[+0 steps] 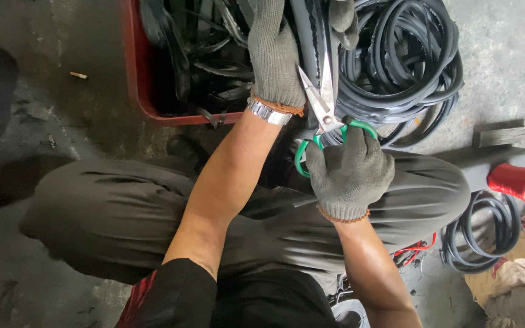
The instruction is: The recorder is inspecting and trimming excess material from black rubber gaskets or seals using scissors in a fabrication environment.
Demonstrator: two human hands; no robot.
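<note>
Gripping green-handled scissors (pixel 323 115), right hand (pixel 349 176) fingers closed; left hand (pixel 274 58) seemingly holds rubber strip (pixel 302 36).

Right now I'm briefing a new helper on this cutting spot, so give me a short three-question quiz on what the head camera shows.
1. True or false: the scissors are in the right hand.
2. Which colour are the scissor handles? A) red B) green C) yellow
3. What does the left hand reach into?

Key:
1. True; the blades are open, pointing away from the person.
2. B.
3. The strips piled in the red crate, beside the coiled black hoses.
</note>
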